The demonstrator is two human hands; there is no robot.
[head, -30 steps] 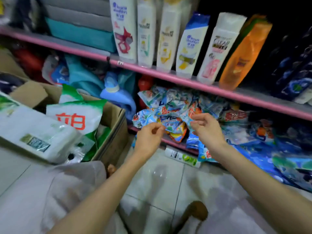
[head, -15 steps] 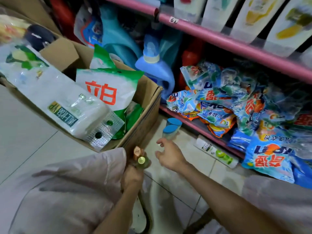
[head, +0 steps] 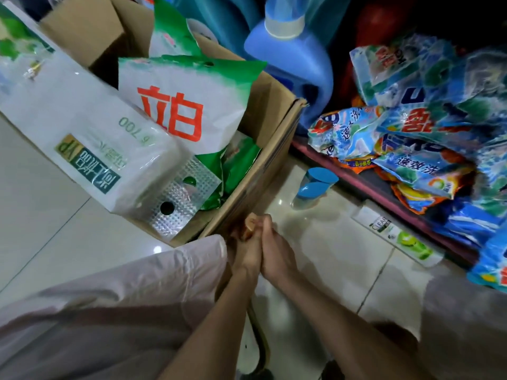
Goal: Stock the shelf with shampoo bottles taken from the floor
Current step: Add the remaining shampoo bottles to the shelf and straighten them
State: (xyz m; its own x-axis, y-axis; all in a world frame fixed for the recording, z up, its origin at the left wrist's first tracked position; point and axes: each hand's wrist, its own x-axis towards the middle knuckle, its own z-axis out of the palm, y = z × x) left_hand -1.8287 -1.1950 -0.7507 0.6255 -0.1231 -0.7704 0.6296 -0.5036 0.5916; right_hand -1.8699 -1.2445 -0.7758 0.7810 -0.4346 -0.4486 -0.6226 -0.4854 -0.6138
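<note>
Head view: both hands have dropped from the shelf; left hand (head: pixel 244 250) and right hand (head: pixel 275 250) together clasp a small object (head: pixel 251 223) near the floor, no shampoo bottle lifted yet.

Small shop, detergent packets (head: pixel 417 149) heaped on low shelf (head: pixel 365 185), stock carton (head: pixel 263 149)

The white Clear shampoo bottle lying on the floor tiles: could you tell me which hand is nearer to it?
Right. The right hand is on the side facing the Clear bottle, with bare tile between them. The left hand presses against its far side, beside the cardboard box.
</note>
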